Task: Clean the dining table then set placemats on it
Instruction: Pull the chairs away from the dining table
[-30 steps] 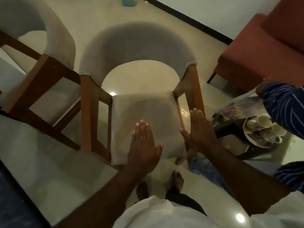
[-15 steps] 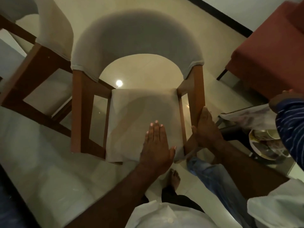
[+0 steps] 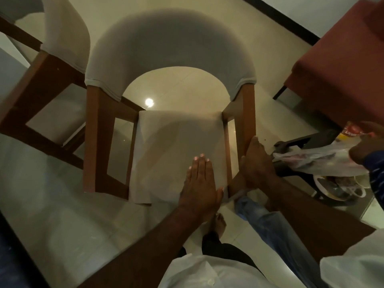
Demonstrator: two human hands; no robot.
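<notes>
You have a pale tiled floor [image 3: 276,50] and a white wall [image 3: 336,9] with a dark skirting [image 3: 291,23]. A grey-backed chair [image 3: 166,48] on brown wooden legs stands beside a second chair [image 3: 64,38]; a red sofa [image 3: 342,69] is at the right. The light is dim.

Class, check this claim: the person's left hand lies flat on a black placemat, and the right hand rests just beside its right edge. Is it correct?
Not quite: the placemat is white, not black. The head view shows the left hand lying flat on it and the right hand resting just beside its right edge.
</notes>
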